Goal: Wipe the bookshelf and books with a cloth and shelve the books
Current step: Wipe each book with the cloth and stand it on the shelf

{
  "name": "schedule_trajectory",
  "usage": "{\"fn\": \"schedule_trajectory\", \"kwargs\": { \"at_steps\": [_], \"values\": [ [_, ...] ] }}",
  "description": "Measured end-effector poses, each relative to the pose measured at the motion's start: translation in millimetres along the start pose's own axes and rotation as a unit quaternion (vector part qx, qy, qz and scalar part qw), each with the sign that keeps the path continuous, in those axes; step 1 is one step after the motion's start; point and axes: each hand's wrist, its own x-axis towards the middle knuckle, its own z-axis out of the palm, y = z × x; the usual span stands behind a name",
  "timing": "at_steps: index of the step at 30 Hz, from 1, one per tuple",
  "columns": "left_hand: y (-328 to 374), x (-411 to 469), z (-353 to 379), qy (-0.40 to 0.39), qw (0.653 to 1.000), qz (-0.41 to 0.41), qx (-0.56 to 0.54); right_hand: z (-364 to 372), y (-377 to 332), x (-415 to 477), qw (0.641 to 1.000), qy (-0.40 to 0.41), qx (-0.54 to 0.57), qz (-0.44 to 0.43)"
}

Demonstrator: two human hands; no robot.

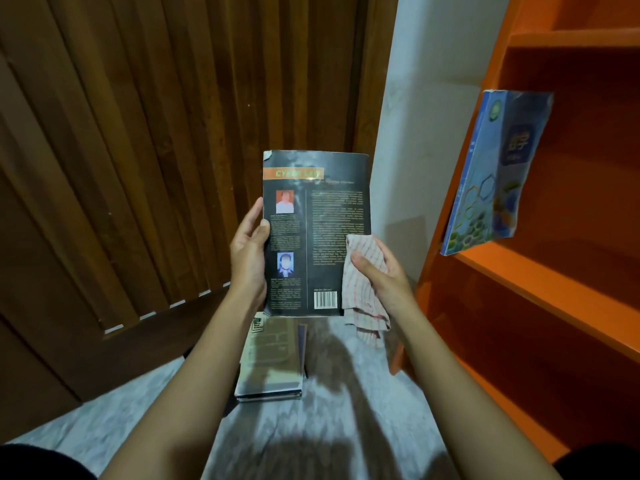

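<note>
My left hand (247, 249) grips the left edge of a black book (323, 216), held upright with its dusty back cover facing me. My right hand (384, 275) holds a checked white-and-red cloth (362, 296) pressed against the book's lower right cover. An orange bookshelf (540, 278) stands at the right. A blue book (498, 174) leans upright on one of its shelves. On the floor below my hands lies a small stack of books (272, 358).
A brown slatted wooden door (138, 150) fills the left and back. A white wall (426, 98) sits between door and shelf. The floor (138, 410) is pale marbled tile. My dark-clothed knees show at the bottom corners.
</note>
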Motion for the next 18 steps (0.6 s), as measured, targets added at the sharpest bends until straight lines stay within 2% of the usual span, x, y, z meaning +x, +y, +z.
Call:
{"fn": "schedule_trajectory", "kwargs": {
  "at_steps": [3, 6, 7, 9, 10, 12, 15, 18],
  "values": [
    [-6, 5, -6, 0.009, 0.999, -0.003, 0.051, 5, -5, -2, 1.0, -0.005, 0.006, -0.013],
    [-10, 8, -8, -0.012, 0.987, -0.01, 0.161, 10, -3, -3, 0.999, 0.025, -0.01, -0.024],
    [-11, 9, -7, -0.009, 0.973, -0.005, 0.231, 12, -2, -4, 0.999, 0.034, -0.017, -0.03],
    [-11, 7, -4, 0.033, 0.919, 0.038, 0.392, 16, 2, -8, 0.997, 0.048, -0.052, -0.043],
    [-9, 4, -2, 0.046, 0.9, 0.074, 0.426, 19, 3, -10, 0.994, 0.054, -0.083, -0.055],
    [-7, -2, 6, 0.006, 0.905, 0.119, 0.408, 23, 6, -14, 0.982, 0.067, -0.148, -0.092],
    [-6, -11, 19, -0.106, 0.914, 0.102, 0.379, 31, 11, -23, 0.967, 0.074, -0.214, -0.119],
    [-4, -14, 28, -0.107, 0.918, 0.082, 0.374, 39, 19, -33, 0.939, 0.085, -0.293, -0.158]
  ]
}}
